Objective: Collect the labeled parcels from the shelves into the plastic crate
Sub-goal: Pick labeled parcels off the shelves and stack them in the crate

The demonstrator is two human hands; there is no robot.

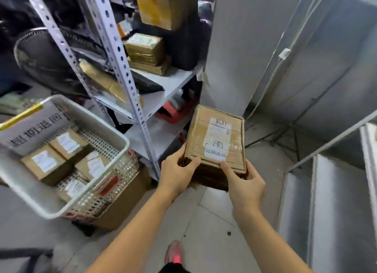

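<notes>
I hold a taped brown cardboard parcel with white labels and handwriting on top, in front of me above the floor. My left hand grips its near left corner and my right hand grips its near right corner. The white perforated plastic crate sits to the left, carrying a paper sign and several small labeled boxes. Behind it stands a white metal shelf rack with more taped parcels on its boards.
The crate rests on a brown carton on the tiled floor. Black bags fill the shelves at left. Grey metal panels close in the right side. A tripod's legs stand behind the parcel. My shoe shows below.
</notes>
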